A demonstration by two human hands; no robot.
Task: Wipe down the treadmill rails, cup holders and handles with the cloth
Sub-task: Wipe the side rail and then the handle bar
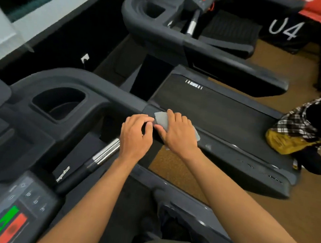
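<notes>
A grey cloth (162,119) is wrapped over the dark side rail (126,100) of the treadmill I stand on. My right hand (178,134) presses flat on the cloth and grips the rail through it. Just to its left, my left hand (136,134) curls around the same rail, fingertips touching the cloth's edge. The deep cup holder (59,102) sits further left in the console arm. A chrome-sleeved handle (105,153) juts out below my left hand.
The control panel (9,218) with green and red buttons lies at the lower left. A second treadmill (212,46) stands beyond. Another person in a plaid shirt (300,123) crouches by the belt's far end on the right, holding a yellow cloth (285,141).
</notes>
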